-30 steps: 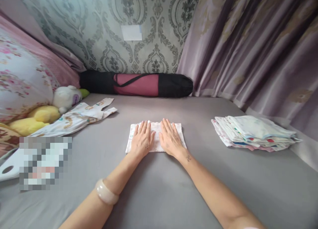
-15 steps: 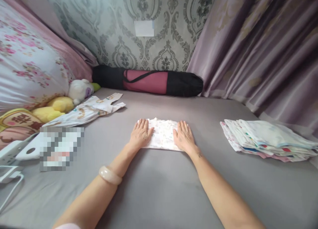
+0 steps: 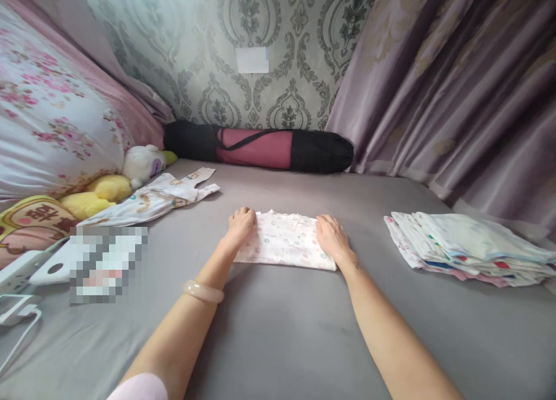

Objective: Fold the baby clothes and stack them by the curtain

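A white baby garment with a small pastel print lies folded into a flat rectangle on the grey sheet in front of me. At its left edge is my left hand, fingers bent and closed on the cloth. My right hand holds the opposite edge the same way, its fingers curled at the far right corner. Both thumbs are mostly hidden. The near edge of the cloth runs almost straight between my wrists.
On the right sits a stack of folded clothes. A printed white garment lies spread at the left, beside plush toys and a power strip. Against the wall rests a long black-and-maroon bag.
My hands have gone from lying flat on the garment to curled fingers at its side edges. They are further apart, and more of the printed cloth shows.
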The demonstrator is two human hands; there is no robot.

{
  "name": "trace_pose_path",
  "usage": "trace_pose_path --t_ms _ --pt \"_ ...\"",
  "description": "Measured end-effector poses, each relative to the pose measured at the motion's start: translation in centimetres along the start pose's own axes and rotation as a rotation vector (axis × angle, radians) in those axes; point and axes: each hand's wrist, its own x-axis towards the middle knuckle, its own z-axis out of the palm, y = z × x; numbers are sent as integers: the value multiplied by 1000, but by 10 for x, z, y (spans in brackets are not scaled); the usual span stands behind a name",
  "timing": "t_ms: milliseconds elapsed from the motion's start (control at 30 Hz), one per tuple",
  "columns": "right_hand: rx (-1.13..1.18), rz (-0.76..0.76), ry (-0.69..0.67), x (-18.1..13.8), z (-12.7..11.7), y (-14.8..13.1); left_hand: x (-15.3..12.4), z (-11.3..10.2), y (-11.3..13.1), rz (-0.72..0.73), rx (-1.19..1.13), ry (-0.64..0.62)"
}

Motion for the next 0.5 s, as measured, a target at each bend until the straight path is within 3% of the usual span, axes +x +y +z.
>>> trace_pose_path --t_ms 333,500 --pt "47 17 -17 5 -1 7 5 -10 -12 -36 -126 -58" --pt "223 6 -44 9 -15 12 5 -20 -12 -5 -289 -49"
